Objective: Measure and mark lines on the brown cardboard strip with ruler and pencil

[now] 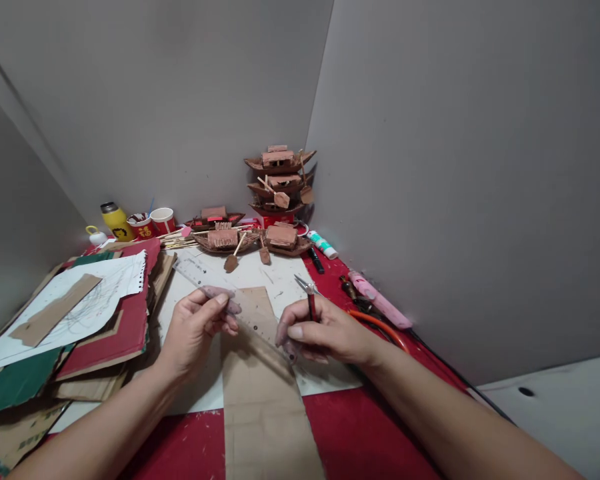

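Note:
A clear plastic ruler [253, 320] slants over a long brown cardboard strip [263, 407], its far end toward the upper left. My left hand [200, 323] pinches the ruler near its middle, with fingers closed. At its near end, my right hand [315, 330] is closed on it as well. A metal-tipped tool, seemingly scissors [305, 285], shows just beyond my right fingers; I cannot tell whether the hand holds it. Under the strip lies a white sheet [195, 393]. Both hands' fingertips look smudged with grey.
Cardboard pieces [145, 320] and a scribbled sheet [110, 300] are piled at left. Model boats [280, 160] are stacked at the back, others [223, 239] before them. Right of my hand lie a pink glue gun [380, 299], an orange cable [380, 323] and a tube [323, 245].

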`<state>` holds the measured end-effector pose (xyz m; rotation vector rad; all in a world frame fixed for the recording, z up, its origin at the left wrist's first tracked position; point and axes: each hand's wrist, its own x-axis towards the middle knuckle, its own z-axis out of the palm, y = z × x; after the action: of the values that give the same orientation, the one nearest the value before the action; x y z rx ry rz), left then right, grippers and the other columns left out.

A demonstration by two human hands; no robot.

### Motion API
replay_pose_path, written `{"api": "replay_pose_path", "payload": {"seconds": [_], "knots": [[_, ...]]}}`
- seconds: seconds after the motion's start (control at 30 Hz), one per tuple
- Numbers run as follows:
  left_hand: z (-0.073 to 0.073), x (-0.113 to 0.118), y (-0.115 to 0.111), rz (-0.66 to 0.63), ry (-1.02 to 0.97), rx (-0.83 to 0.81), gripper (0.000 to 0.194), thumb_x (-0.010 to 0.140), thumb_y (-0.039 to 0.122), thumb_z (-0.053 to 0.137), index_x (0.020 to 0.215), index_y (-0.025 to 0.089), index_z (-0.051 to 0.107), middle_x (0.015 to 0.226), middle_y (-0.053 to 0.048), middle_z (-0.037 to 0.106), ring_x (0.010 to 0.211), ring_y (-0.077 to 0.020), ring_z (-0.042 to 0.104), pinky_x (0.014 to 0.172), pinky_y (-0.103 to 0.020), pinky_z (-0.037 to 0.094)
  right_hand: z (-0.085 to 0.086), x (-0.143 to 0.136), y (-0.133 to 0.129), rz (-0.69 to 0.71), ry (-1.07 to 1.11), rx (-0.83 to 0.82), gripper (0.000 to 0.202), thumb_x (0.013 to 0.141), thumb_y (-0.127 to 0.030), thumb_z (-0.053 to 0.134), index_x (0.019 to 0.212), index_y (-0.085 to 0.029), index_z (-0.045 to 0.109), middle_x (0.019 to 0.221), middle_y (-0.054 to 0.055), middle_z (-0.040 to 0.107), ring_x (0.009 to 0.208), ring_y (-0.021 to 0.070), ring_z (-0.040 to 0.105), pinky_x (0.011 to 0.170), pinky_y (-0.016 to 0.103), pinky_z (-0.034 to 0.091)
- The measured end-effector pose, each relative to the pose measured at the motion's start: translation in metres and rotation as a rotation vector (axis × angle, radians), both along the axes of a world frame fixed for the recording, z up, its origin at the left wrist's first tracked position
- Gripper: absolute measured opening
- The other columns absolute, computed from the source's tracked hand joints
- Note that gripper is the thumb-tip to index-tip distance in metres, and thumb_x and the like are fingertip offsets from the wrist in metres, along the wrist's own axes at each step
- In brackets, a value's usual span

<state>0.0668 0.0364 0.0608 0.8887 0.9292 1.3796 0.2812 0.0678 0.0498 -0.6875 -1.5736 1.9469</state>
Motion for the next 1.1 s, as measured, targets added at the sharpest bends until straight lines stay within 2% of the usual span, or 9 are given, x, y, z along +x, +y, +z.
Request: {"api": "replay_pose_path", "payload": {"seconds": [0.27,0.73,1.1], "knots": [[0.0001,-0.0004,-0.0031,-0.019,-0.012,0.029,0.017,0.073,0.025,0.077,0.079,0.012,0.067,0.069,-0.002,0.071,0.051,-0.009,0.062,0.05,-0.019,0.051,-0.0014,0.0019,0.0008,-0.033,0.008,0.017,0.02,0.075,-0.029,0.067,0.075,-0.01,0.072,0.056,0.001,0.064,0.033,0.003,0.039,0.031,0.015,0.025],[0.0,0.0008,-0.0045,-0.008,-0.023,0.042,0.015,0.074,0.023,0.076,0.078,0.013,0.066,0.067,-0.001,0.071,0.05,-0.0096,0.062,0.05,-0.019,0.052,-0.0026,0.0015,0.0021,-0.043,0.024,0.013,0.018,0.073,-0.027,0.066,0.074,-0.011,0.072,0.056,0.002,0.066,0.032,0.0023,0.038,0.031,0.015,0.024],[-0.0002,0.0019,-0.0051,-0.001,-0.044,0.044,0.017,0.072,0.025,0.078,0.078,0.013,0.066,0.068,-0.002,0.072,0.051,-0.0103,0.063,0.051,-0.02,0.052,-0.0015,0.0009,0.0031,-0.071,0.045,0.013,0.02,0.072,-0.031,0.068,0.072,-0.011,0.072,0.055,0.003,0.066,0.031,0.0027,0.038,0.029,0.014,0.023]]}}
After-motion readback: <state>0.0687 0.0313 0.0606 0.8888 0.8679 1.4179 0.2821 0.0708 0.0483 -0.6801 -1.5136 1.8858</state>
